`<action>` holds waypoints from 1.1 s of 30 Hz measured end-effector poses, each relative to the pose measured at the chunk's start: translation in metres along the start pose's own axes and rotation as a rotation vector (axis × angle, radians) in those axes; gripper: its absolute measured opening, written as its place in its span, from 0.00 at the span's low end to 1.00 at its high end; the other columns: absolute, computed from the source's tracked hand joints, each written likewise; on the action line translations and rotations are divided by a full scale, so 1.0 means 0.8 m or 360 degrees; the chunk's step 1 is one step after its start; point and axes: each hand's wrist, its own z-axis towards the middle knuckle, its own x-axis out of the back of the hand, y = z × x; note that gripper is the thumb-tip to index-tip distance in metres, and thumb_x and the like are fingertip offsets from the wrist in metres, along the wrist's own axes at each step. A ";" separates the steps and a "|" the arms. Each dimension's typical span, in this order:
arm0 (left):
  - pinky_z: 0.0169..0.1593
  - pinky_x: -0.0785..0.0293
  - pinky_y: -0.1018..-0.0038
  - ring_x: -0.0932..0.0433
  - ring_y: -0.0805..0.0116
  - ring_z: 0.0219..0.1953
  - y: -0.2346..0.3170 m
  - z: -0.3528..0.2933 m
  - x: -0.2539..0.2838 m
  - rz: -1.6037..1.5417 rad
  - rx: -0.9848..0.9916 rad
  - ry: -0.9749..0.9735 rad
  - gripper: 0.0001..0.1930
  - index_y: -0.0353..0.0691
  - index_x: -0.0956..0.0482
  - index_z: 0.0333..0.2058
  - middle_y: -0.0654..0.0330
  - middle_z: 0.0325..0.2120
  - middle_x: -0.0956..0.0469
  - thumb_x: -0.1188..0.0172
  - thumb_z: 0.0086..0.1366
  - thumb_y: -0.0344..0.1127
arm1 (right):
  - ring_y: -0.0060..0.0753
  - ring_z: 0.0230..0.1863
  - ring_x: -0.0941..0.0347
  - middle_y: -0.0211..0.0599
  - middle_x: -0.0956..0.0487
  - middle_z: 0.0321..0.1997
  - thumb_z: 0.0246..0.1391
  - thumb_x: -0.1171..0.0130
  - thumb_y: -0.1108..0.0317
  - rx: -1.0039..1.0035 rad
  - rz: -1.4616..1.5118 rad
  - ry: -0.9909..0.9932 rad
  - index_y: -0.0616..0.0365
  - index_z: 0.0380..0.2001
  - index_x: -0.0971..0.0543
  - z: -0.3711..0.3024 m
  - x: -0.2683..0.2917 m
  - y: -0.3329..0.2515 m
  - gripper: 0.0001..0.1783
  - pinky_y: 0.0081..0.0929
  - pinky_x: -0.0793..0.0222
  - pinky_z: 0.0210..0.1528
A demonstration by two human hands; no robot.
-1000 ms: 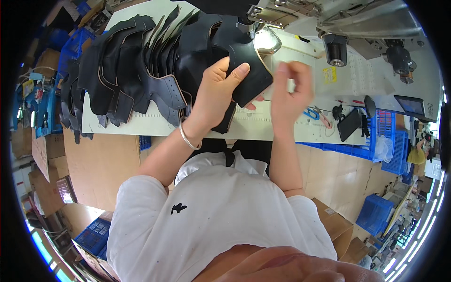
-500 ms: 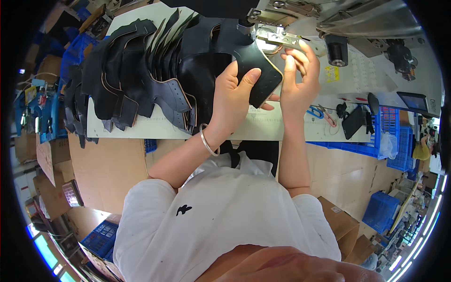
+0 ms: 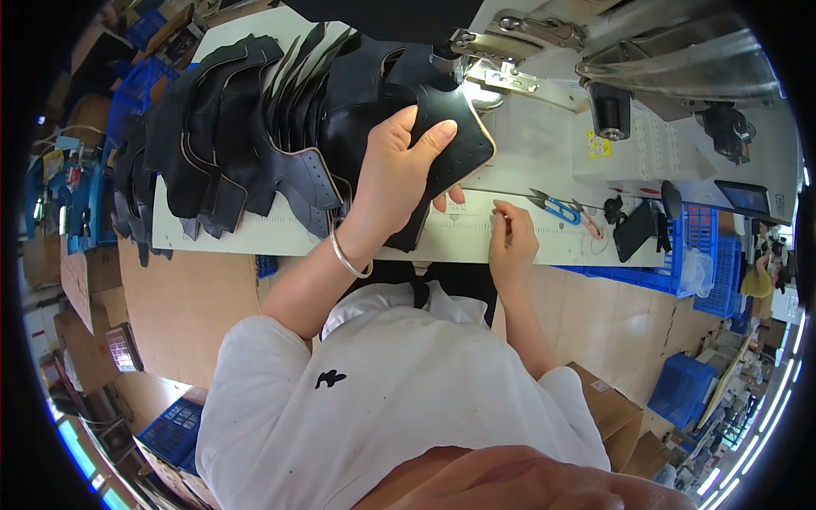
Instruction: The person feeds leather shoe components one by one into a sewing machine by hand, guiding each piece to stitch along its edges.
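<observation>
My left hand (image 3: 395, 170) is closed on a black leather piece (image 3: 459, 127), its thumb on top and some fingers showing below the edge. That piece has a pale cut edge and small punched holes, and its upper end lies by the lit needle area of a sewing machine (image 3: 501, 76). My right hand (image 3: 513, 246) is apart from the leather, over the front edge of the white table (image 3: 463, 234). Its fingers are loosely bent, with nothing seen in them. Many similar black leather pieces (image 3: 229, 127) lie overlapped in a row to the left.
Blue thread snips (image 3: 557, 208) and pink-handled scissors (image 3: 589, 223) lie right of my right hand. Beyond them are a black flat object (image 3: 636, 231) and a blue crate (image 3: 701, 225). The machine's metal arm (image 3: 680, 64) overhangs the upper right. Cardboard (image 3: 187, 314) stands below left.
My right hand has left the machine's needle area and come down toward the table's front edge. My left hand has shifted slightly left with the leather piece.
</observation>
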 end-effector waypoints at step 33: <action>0.11 0.34 0.82 0.24 0.71 0.13 0.069 0.054 0.036 0.0764 0.0118 -0.0277 0.11 0.32 0.25 0.42 0.56 0.21 0.22 0.46 0.67 0.34 | 0.38 0.34 0.27 0.36 0.21 0.35 0.48 0.42 0.79 0.0366 -0.0287 0.0058 0.57 0.36 0.21 -0.009 -0.013 0.019 0.10 0.33 0.35 0.36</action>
